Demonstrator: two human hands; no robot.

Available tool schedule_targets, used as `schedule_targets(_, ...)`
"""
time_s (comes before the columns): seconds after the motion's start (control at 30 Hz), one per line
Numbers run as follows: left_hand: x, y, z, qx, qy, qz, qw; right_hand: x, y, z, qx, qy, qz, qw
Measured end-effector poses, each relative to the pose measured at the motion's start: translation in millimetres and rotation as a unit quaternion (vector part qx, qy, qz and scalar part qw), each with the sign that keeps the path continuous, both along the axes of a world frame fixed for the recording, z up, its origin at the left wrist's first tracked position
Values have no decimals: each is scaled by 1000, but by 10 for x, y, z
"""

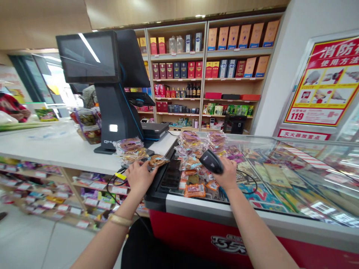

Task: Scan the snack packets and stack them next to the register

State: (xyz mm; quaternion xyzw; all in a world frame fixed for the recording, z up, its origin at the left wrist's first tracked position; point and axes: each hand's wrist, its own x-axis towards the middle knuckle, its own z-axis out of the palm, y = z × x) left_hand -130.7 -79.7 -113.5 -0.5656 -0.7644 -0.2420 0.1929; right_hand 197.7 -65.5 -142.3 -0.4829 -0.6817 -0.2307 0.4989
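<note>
My right hand (227, 174) is wrapped round a black handheld barcode scanner (211, 161), its head pointing left above a heap of wrapped snacks. At the counter's edge, my left hand (139, 176) has its thumb and fingers on a clear-wrapped pastry (157, 160); the fingertips are partly hidden. Just behind that hand lie more wrapped pastries (130, 148). Beneath the scanner, on the glass top, are purple-and-clear packs (190, 140) and a small orange snack packet (195, 190). A dark phone (171, 175) lies between the two hands.
A black point-of-sale terminal (119, 104) stands on the white counter (56, 144), beside plastic jars (90, 125). To the right is a glass-topped freezer (294, 168) with packets under the glass. A black cable (112, 186) loops off the counter. Shelves of boxes (178, 71) stand behind.
</note>
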Motion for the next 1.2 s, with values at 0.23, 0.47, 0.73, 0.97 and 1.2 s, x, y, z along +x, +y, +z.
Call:
schedule_targets(0.23,13,31,-55,30,8,-5,1000,-15,-9,13,-9,14,13,1000)
schedule_targets(0.47,264,36,-100,115,-103,-229,961,-33,-10,27,6,27,6,1000)
schedule_targets(0.73,1047,104,172,-52,-118,-330,935,9,23,-18,12,37,5,999)
schedule_targets(0.97,1342,43,222,-75,-83,-267,957,19,47,-37,20,34,1,999)
schedule_targets(1.2,1289,70,16,36,-212,-366,906,2,7,-12,0,26,8,1000)
